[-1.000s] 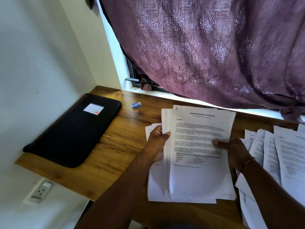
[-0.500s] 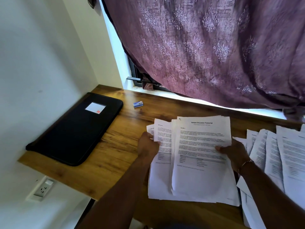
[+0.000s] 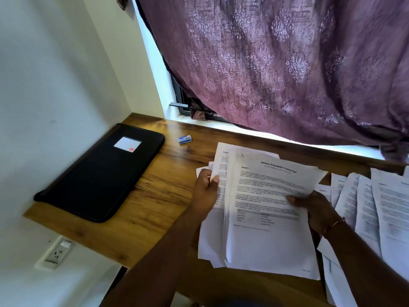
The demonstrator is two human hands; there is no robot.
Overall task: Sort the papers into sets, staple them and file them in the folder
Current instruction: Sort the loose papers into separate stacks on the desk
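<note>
Left hand (image 3: 204, 192) pinches loose sheets (image 3: 222, 161), right hand (image 3: 316, 210) grips the transcript stack (image 3: 270, 238), newly fanned apart right of the black folder (image 3: 99, 173): sorting continues, stapling not yet begun.

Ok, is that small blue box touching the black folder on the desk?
Apart. The head view shows a strip of bare wooden desk between the small blue box and the right edge of the black folder.
</note>
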